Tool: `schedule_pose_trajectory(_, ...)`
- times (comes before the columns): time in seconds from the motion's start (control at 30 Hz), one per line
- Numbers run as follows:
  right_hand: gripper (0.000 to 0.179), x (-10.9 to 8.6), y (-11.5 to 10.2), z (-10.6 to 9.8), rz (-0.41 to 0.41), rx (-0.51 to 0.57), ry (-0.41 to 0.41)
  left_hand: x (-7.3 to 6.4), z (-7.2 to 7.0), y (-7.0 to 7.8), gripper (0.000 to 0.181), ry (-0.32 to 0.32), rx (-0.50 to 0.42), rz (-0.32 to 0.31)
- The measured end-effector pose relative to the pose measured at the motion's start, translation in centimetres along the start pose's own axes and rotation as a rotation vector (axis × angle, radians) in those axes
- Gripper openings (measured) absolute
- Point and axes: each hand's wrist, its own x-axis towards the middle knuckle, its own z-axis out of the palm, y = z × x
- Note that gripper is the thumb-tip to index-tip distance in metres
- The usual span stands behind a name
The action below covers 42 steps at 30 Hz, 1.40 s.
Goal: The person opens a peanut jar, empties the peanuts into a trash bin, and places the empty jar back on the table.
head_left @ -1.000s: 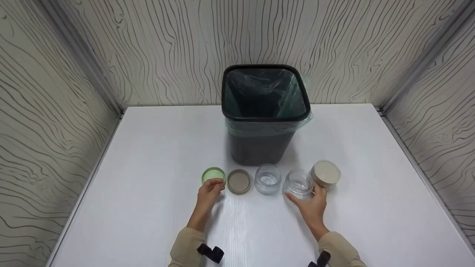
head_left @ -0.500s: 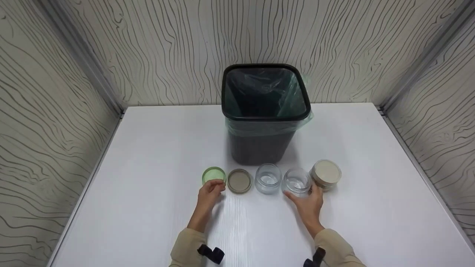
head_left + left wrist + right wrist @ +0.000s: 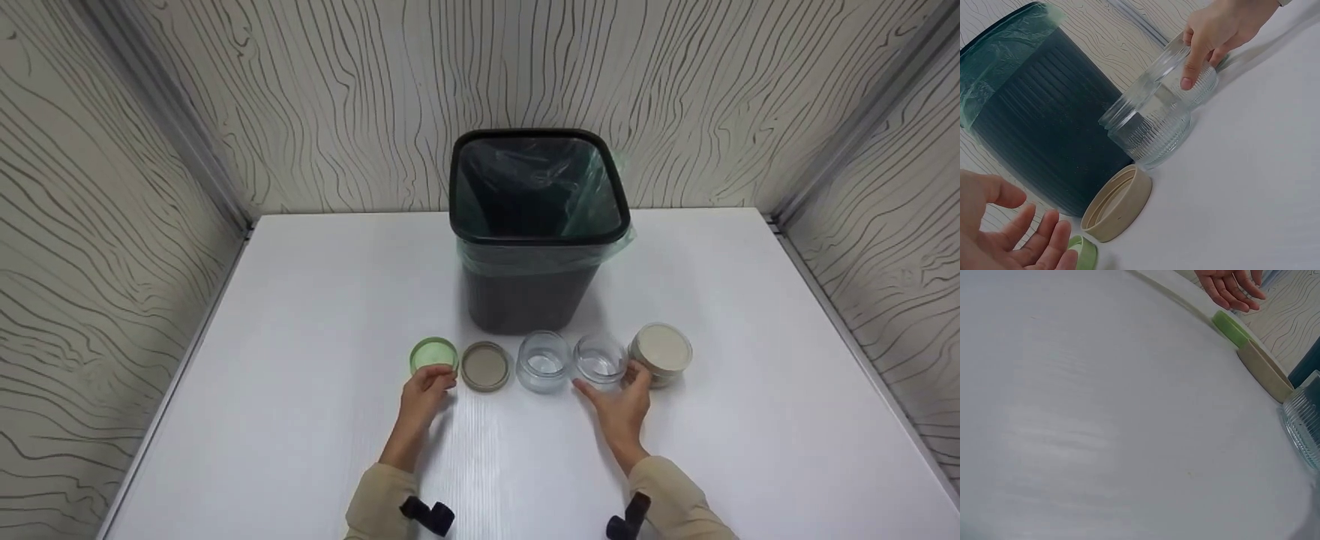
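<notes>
My right hand (image 3: 622, 401) grips the right-hand glass jar (image 3: 600, 360), thumb on its left side and fingers on its right. The left wrist view shows that thumb against the glass. A second clear glass jar (image 3: 543, 364) stands just left of it. My left hand (image 3: 422, 391) hovers in front of a green lid (image 3: 433, 352) with loosely bent fingers and holds nothing; in the left wrist view its palm side shows. Between the green lid and the jars lies a beige lid (image 3: 485, 367), inner side up. To the right stands a jar with a beige lid on (image 3: 661, 351).
A dark bin (image 3: 525, 292) with a thin green liner stands behind the row of lids and jars. All of it is on a white table (image 3: 322, 300), with wood-patterned panels (image 3: 360, 97) at the back and sides.
The right hand has moved the right-hand glass jar a little back and left, into line beside the other open jar. The left hand has stayed almost still.
</notes>
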Motion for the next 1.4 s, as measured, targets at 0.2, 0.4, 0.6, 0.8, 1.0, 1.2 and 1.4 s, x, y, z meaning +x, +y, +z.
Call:
schedule_pose_trajectory(0.2,0.075,0.0,0.1,0.2,-0.03,0.006,0.059,0.0,0.1,-0.1,0.03,0.0,-0.002,-0.009)
schedule_pose_trajectory(0.4,0.079,0.1,0.1,0.2,-0.049,-0.009,0.068,-0.2,0.1,-0.2,0.03,-0.012,-0.012,-0.038)
schedule_pose_trajectory(0.6,0.086,0.0,0.3,0.0,-0.057,-0.006,0.041,-0.3,0.1,-0.2,0.031,-0.029,-0.04,-0.084)
schedule_pose_trajectory(0.8,0.085,-0.4,0.5,-0.5,-0.037,-0.001,0.021,-0.3,0.2,-0.3,0.029,-0.017,-0.057,-0.092)
schedule_pose_trajectory(1.0,0.074,-0.6,0.7,-1.3,-0.041,0.019,0.022,-0.1,0.3,-0.6,0.029,-0.009,-0.084,-0.089)
schedule_pose_trajectory(1.2,0.056,-0.7,1.0,-2.2,-0.051,-0.03,0.067,-0.2,0.4,-0.6,0.029,-0.006,-0.093,-0.092)
schedule_pose_trajectory(1.4,0.047,-0.2,1.4,-3.2,-0.004,-0.053,0.108,-0.4,0.3,-0.6,0.03,-0.029,-0.078,-0.082)
